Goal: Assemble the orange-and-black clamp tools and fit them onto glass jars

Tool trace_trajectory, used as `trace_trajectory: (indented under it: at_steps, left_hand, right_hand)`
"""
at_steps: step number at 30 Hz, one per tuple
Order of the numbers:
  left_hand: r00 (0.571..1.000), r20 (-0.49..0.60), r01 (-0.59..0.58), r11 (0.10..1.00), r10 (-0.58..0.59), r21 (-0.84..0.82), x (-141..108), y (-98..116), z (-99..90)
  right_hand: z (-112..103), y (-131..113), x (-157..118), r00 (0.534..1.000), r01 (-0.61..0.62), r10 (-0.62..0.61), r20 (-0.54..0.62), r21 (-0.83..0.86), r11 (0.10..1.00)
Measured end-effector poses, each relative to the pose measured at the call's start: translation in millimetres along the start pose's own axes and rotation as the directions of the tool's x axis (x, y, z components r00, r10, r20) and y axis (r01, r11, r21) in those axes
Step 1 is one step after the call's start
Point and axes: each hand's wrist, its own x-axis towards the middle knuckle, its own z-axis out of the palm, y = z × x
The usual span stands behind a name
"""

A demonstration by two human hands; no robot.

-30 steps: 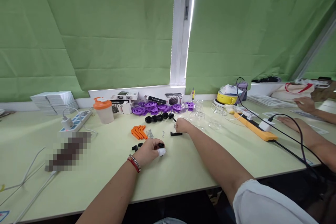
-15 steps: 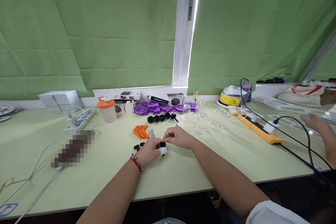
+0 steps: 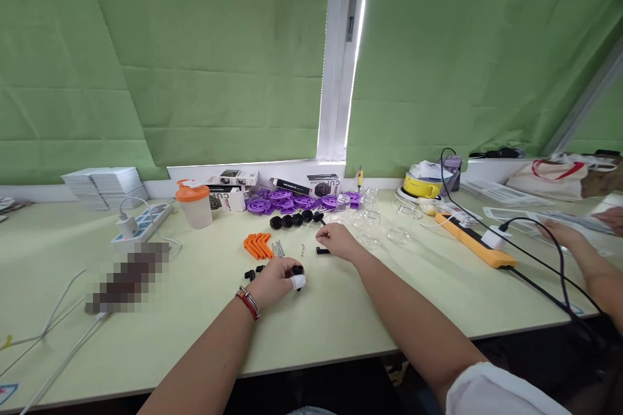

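Note:
My left hand [image 3: 278, 281], with white tape round one finger, is closed on a small black plastic part [image 3: 298, 270]. Further right and forward, my right hand [image 3: 341, 241] has its fingers pinched together; what is between them, if anything, is hidden. A black bar-shaped piece [image 3: 322, 251] lies under its fingertips, and a few tiny screws [image 3: 302, 251] are to the left of it. Beyond the hands runs a row of round black knobs [image 3: 288, 220]. Orange bent arms [image 3: 257, 246], metal bolts [image 3: 278, 249] and black elbow parts [image 3: 250, 274] lie near my left hand.
Purple plastic pieces [image 3: 280, 201] and cup holder boxes [image 3: 228, 200] line the back. Clear plastic cups [image 3: 370, 227] stand to the right, near an orange power strip [image 3: 474, 243] with cables. An orange-lidded shaker [image 3: 193, 204] is at left. Another person's hand [image 3: 564, 233] is at far right.
My right hand has moved away from my left, forward and to the right. The screws and the black bar-shaped piece now show. My left hand still holds its black part.

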Motion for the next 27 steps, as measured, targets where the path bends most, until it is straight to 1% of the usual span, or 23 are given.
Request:
trace_trajectory:
  at_steps: [2, 4, 8, 12, 17, 27]
  left_hand:
    - [1.000, -0.004, 0.010, 1.000, -0.010, 0.011, -0.5, -0.3, -0.2]
    - [1.000, -0.001, 0.009, 1.000, -0.009, 0.013, -0.2, -1.8, -0.4]
    - [1.000, 0.009, -0.003, 1.000, 0.003, 0.010, 1.5, -5.4, -1.1]
    - [1.000, 0.002, -0.006, 1.000, 0.006, 0.021, 1.2, -5.5, -1.4]
    - [1.000, 0.000, 0.015, 1.000, -0.015, 0.012, -0.2, -2.7, -1.2]
    - [1.000, 0.014, -0.009, 1.000, 0.009, 0.016, -0.4, -2.1, -1.6]
  right_hand:
    - [-0.9, 1.8, 8.8, 0.999, 0.017, -0.009, 0.048, -0.160, 0.987]
    - [2.7, -0.5, 16.0, 0.995, 0.040, -0.020, 0.095, -0.213, 0.976]
    - [18.2, -8.0, 26.6, 0.986, 0.095, -0.053, 0.160, -0.264, 0.960]
    - [28.6, -9.4, 33.0, 0.980, 0.137, -0.082, 0.182, -0.310, 0.941]
    - [31.6, -5.4, 37.0, 0.974, 0.154, -0.084, 0.209, -0.346, 0.926]
    - [37.4, -2.9, 38.2, 0.967, 0.173, -0.092, 0.237, -0.347, 0.922]
